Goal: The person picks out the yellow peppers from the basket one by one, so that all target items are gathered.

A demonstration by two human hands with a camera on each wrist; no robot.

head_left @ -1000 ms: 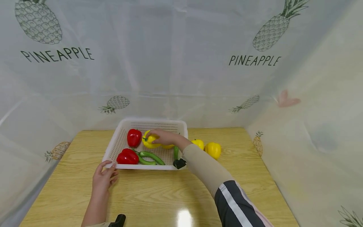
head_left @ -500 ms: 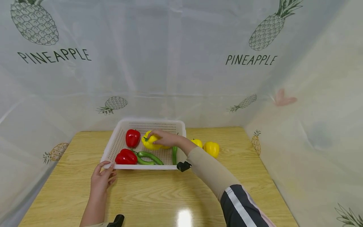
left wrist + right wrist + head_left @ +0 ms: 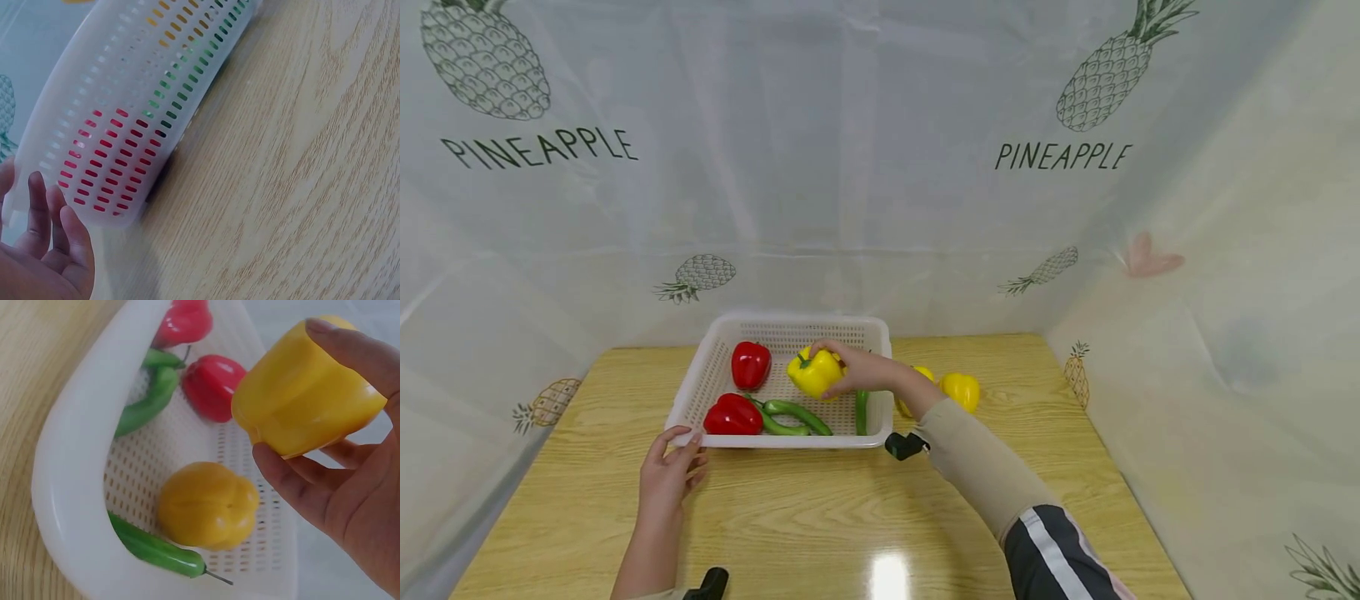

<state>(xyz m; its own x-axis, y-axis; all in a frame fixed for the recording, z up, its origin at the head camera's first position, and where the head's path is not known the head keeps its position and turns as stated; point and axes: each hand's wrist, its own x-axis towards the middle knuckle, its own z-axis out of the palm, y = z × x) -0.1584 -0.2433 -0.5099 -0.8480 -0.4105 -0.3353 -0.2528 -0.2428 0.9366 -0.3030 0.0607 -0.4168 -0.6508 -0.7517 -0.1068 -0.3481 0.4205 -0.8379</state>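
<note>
My right hand (image 3: 867,372) grips a yellow bell pepper (image 3: 812,375) above the white plastic basket (image 3: 790,442). Seen from the right wrist, thumb and fingers wrap the pepper (image 3: 300,394), which hangs over the basket floor. Below it another yellow bell pepper (image 3: 203,503) lies inside, hidden by the hand in the head view. My left hand (image 3: 664,477) holds the basket's front left corner at the rim, its other fingers loosely bent outside the wall. Two red bell peppers (image 3: 733,415) and two green chili peppers (image 3: 801,412) lie at the left and middle; another green chili (image 3: 861,412) lies at the right.
On the wooden table (image 3: 820,517), right of the basket, sit a yellow bell pepper (image 3: 961,392) and another yellow one (image 3: 923,372) partly behind the right forearm. A pineapple-printed sheet (image 3: 850,183) hangs behind the table and along its sides.
The right hand has drawn the yellow bell pepper slightly to the right over the basket, and its forearm has shifted right. The left hand stays at the basket corner.
</note>
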